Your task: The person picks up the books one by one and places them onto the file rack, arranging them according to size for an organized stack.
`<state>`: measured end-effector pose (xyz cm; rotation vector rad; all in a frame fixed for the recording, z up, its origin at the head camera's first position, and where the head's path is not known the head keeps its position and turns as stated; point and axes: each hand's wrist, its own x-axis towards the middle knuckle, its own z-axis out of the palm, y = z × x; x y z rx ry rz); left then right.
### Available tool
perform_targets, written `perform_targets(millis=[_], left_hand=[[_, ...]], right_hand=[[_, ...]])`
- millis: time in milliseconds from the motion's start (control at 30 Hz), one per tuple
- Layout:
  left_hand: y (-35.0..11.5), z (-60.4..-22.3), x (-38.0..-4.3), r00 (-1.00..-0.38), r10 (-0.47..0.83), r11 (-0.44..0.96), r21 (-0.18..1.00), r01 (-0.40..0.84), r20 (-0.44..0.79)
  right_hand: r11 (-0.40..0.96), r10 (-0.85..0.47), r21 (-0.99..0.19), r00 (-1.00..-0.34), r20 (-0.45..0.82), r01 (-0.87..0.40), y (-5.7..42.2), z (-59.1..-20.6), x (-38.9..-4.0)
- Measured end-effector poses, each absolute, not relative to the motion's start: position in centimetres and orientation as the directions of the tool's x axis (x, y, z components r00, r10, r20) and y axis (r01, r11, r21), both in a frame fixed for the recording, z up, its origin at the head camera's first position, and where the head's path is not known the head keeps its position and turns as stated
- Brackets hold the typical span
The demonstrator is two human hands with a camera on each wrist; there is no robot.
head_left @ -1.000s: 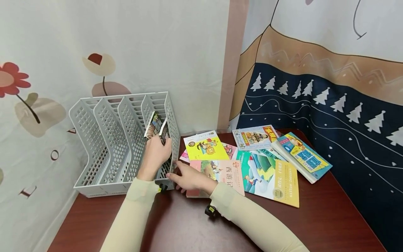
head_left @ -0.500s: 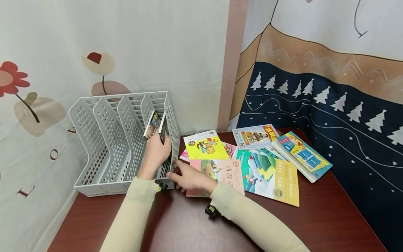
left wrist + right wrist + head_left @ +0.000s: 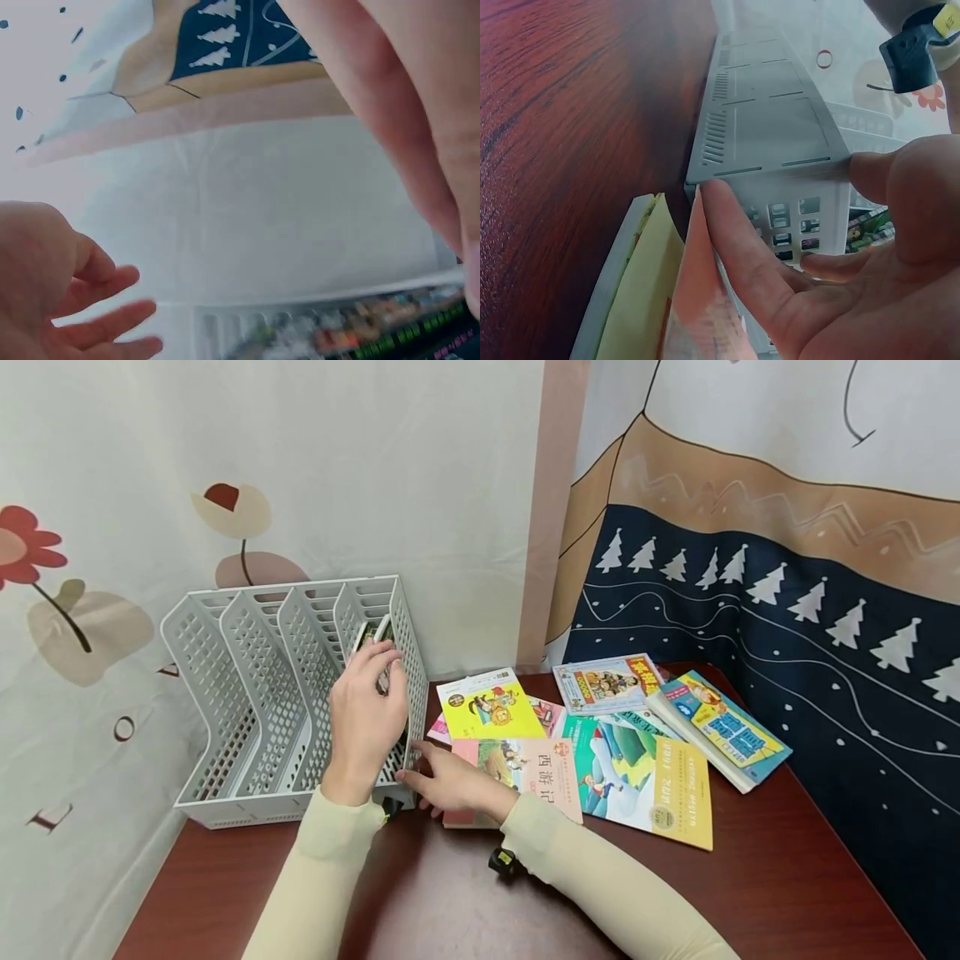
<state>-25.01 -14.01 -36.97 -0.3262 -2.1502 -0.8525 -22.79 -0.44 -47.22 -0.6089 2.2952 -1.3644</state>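
A light grey plastic magazine rack (image 3: 300,585) with perforated dividers stands on the table's left side. In its rightmost compartment stand a couple of dark-covered books (image 3: 382,631); their colourful covers show at the bottom of the left wrist view. My left hand (image 3: 366,714) lies over these books, its extended fingers on their top edges and the thumb beside them. My right hand (image 3: 453,781) holds the rack's front right corner, thumb on the front edge and fingers against the perforated side wall. The left palm partly covers the books in the head view.
Right of the rack lie a yellow book (image 3: 491,706), a pink book (image 3: 528,772) and a green and yellow book (image 3: 645,781). Further back are a comic-style book (image 3: 607,685) and a thick blue book (image 3: 723,727). Curtains (image 3: 465,527) hang behind the table (image 3: 465,902).
My left hand has shifted from gripping the books to lying over their top edges, and the books sit deeper in the compartment. The right hand has stayed at the rack's corner.
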Motion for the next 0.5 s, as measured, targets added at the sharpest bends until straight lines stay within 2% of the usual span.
perform_targets(millis=[100,300,500], left_hand=[[-13.5,-36.8,-24.3,-0.649,-0.012,0.717,0.459,0.524,0.761],[-12.6,-36.9,-23.5,-0.681,0.024,0.682,0.487,0.546,0.732],[-11.6,-37.2,-22.9,-0.766,0.064,0.666,0.544,0.51,0.639]], right_hand=[[0.442,-0.549,-0.881,-0.827,-0.119,-0.167,-0.1,-46.9,-22.7],[0.449,-0.573,-0.862,-0.816,-0.077,-0.234,1.7,-45.6,-22.6],[0.444,-0.517,-0.878,-0.851,-0.09,-0.177,5.2,-43.7,-23.0]])
